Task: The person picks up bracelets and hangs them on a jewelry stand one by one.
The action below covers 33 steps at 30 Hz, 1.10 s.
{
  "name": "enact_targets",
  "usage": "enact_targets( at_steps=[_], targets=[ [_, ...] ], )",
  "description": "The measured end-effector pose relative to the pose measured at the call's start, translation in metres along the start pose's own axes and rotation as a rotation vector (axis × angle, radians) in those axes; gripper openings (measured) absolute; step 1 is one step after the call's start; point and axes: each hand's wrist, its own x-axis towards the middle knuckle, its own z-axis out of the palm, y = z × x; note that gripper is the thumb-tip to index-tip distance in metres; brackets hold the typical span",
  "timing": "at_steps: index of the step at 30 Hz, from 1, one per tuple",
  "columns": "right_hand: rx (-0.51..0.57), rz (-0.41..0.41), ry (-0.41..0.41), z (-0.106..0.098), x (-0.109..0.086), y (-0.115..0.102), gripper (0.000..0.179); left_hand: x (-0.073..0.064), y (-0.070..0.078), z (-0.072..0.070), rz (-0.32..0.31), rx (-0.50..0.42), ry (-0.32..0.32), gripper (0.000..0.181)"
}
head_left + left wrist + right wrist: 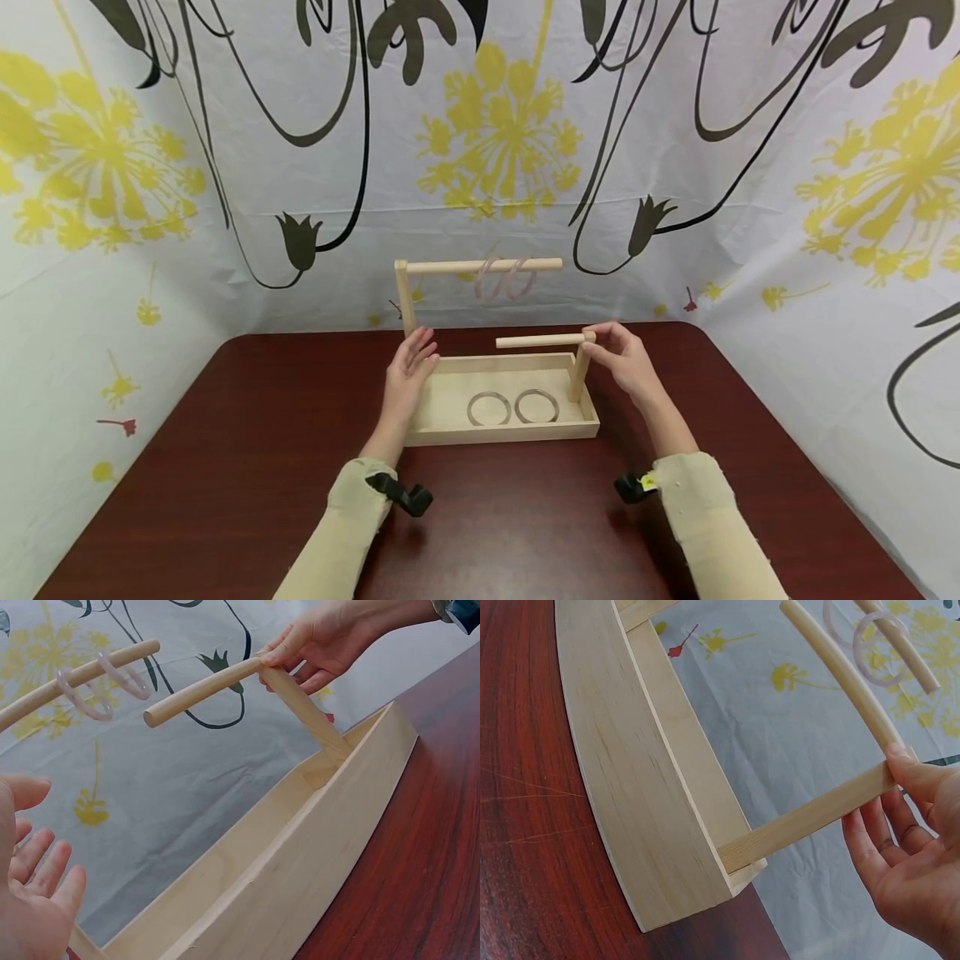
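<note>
My right hand (622, 358) pinches the top of the short wooden post (580, 375), where a round rod (536, 341) points left. That post stands inside the right end of a shallow wooden tray (510, 432). At the tray's left end my left hand (408, 371) holds nothing, its fingers loosely bent beside the foot of a taller post (406, 300). From that post a higher rod (442, 267) reaches right, carrying two pale pink, see-through rings (135, 691). Two more rings (537, 421) lie flat side by side on the tray floor.
The tray sits on a dark red-brown table (480, 517), towards its far edge. Behind and on both sides hangs a white cloth (465, 233) with yellow flowers and dark stems. A dark strap (405, 493) circles the left wrist.
</note>
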Motion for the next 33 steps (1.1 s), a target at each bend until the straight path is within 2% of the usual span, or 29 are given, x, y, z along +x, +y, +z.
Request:
enact_targets(
  at_steps=[8,13,19,27,33],
  targets=[
    [0.007,0.007,0.002,0.0,-0.001,-0.003,0.037,-0.002,-0.007,0.007,-0.096,0.051,-0.013,0.058],
    [-0.011,0.028,0.001,0.003,-0.007,-0.021,0.036,-0.003,-0.012,0.011,-0.142,0.066,-0.031,0.061],
    [-0.042,0.044,0.006,0.005,-0.014,-0.034,0.035,-0.005,-0.016,0.014,-0.162,0.063,-0.072,0.064],
    [-0.028,0.039,0.006,0.005,-0.013,-0.032,0.035,-0.004,-0.022,0.016,-0.203,0.083,-0.129,0.066],
    [0.008,0.027,0.0,0.002,-0.007,-0.016,0.035,-0.003,-0.023,0.016,-0.217,0.09,-0.18,0.067]
  ],
)
